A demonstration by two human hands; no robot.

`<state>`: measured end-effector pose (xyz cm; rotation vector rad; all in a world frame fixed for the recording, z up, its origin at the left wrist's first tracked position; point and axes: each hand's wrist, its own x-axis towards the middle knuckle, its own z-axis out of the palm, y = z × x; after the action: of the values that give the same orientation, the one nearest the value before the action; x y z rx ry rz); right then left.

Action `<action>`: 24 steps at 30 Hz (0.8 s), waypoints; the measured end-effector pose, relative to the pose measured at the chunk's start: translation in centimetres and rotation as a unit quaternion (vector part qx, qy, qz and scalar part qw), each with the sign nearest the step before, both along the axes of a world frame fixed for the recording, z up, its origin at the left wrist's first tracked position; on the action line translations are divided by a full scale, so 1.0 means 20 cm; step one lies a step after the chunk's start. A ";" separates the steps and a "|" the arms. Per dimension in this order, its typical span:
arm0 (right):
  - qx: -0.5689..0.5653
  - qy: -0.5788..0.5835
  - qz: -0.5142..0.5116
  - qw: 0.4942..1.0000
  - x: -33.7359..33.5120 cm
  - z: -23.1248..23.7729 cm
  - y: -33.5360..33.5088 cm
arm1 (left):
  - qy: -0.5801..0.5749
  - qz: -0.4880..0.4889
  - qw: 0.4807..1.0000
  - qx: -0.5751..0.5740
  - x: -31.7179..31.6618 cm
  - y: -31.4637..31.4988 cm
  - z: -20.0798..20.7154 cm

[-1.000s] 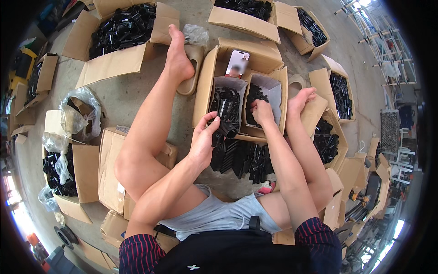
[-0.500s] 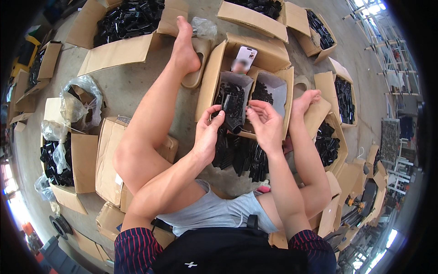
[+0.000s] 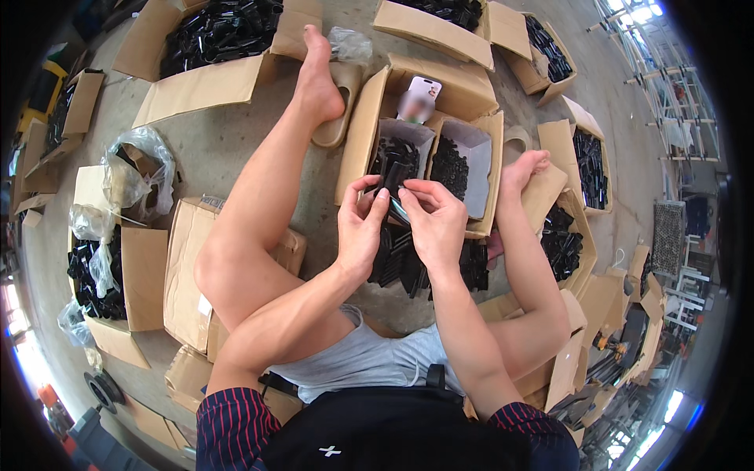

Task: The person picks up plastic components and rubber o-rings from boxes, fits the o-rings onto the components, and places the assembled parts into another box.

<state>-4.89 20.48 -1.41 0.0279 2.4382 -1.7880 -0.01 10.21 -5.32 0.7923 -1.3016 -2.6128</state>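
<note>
Between my hands is a glossy black plastic part, long and narrow. My left hand grips its left side between thumb and fingers. At its right side, my right hand has thumb and fingers closed in against the part; whether a smaller piece is between them is hidden. Just beyond are two grey trays set in a cardboard box. Small black pieces lie in the right tray; more black pieces fill the left tray, partly behind the held part.
A phone leans inside the box behind the trays. Black parts are piled on the floor below my hands. Open cartons of black parts stand around me. My bare feet flank the box, near tan slippers.
My right hand has moved left, from over the right tray's edge to the black part. The part has turned and tilted between my hands.
</note>
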 end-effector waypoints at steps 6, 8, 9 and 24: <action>0.013 0.025 -0.001 1.000 0.00 0.01 0.01 | 0.021 -0.012 1.000 -0.001 0.00 0.00 0.00; 0.024 0.041 -0.007 0.999 0.00 -0.01 0.01 | 0.026 -0.005 1.000 -0.003 0.00 0.00 0.00; 0.029 0.050 -0.010 0.998 0.00 -0.01 0.01 | 0.029 -0.001 1.000 -0.005 0.00 0.00 0.00; -0.005 0.017 -0.026 0.999 0.00 -0.08 0.03 | 0.029 -0.005 0.999 -0.023 -0.01 0.02 -0.05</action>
<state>-4.83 21.09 -3.02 0.0618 2.4740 -1.8376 -0.14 10.52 -6.38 0.7004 -1.3479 -2.5825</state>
